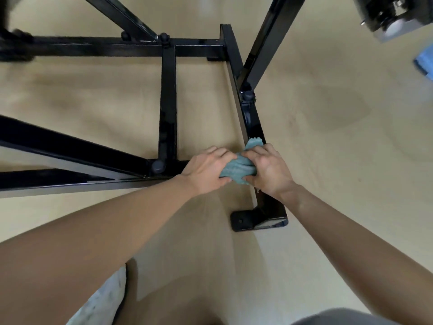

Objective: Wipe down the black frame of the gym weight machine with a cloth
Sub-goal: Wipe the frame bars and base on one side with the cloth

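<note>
Both arms reach down and forward. The left hand [206, 168] and right hand [269, 168], fingers curled, grip a bunched teal cloth [237, 168] between them, seemingly pressed on the black frame [251, 118] base rail's corner joint.
</note>
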